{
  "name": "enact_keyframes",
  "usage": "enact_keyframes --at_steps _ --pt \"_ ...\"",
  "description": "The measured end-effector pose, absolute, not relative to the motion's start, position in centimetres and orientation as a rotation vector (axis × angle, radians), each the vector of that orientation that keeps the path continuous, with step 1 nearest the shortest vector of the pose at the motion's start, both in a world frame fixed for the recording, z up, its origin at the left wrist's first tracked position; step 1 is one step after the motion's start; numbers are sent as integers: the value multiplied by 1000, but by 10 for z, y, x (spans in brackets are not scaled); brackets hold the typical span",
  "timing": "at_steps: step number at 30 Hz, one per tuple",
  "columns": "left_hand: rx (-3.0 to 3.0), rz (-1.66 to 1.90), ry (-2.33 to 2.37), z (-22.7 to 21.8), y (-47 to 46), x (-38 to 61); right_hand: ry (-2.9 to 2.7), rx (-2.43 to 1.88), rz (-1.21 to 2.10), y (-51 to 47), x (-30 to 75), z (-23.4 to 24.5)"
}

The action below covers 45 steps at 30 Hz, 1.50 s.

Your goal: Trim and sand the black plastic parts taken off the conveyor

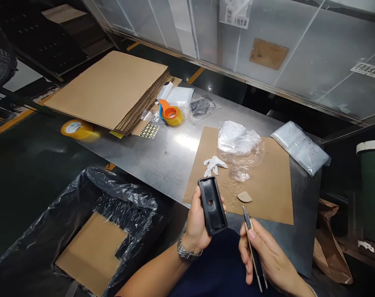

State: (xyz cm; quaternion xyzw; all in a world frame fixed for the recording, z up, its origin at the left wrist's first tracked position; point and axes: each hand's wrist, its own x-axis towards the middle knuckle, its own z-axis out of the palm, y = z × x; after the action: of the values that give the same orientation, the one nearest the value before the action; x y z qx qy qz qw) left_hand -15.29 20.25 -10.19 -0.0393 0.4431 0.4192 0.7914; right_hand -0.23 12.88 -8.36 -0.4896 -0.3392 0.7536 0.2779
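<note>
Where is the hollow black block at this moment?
In the head view's lower middle, the hollow black block is in the left hand, just below the white glove, left of the right hand.

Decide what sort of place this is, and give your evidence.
Probably a packing station in a factory or warehouse: a metal worktable carries a stack of cardboard and a tape dispenser.
</note>
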Motion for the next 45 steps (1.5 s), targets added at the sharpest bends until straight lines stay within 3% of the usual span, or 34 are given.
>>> enact_keyframes --at_steps 6,15,45 --pt "-61 982 949 -103 203 -151 -1351 -1565 1922 132 -4 -71" --pt "-59 1011 954 -102 203 -150 -1218 -1475 2272 133 -15 -68" --pt "-28 1106 979 -104 197 -151 -1301 -1585 2268 135 -30 -71"
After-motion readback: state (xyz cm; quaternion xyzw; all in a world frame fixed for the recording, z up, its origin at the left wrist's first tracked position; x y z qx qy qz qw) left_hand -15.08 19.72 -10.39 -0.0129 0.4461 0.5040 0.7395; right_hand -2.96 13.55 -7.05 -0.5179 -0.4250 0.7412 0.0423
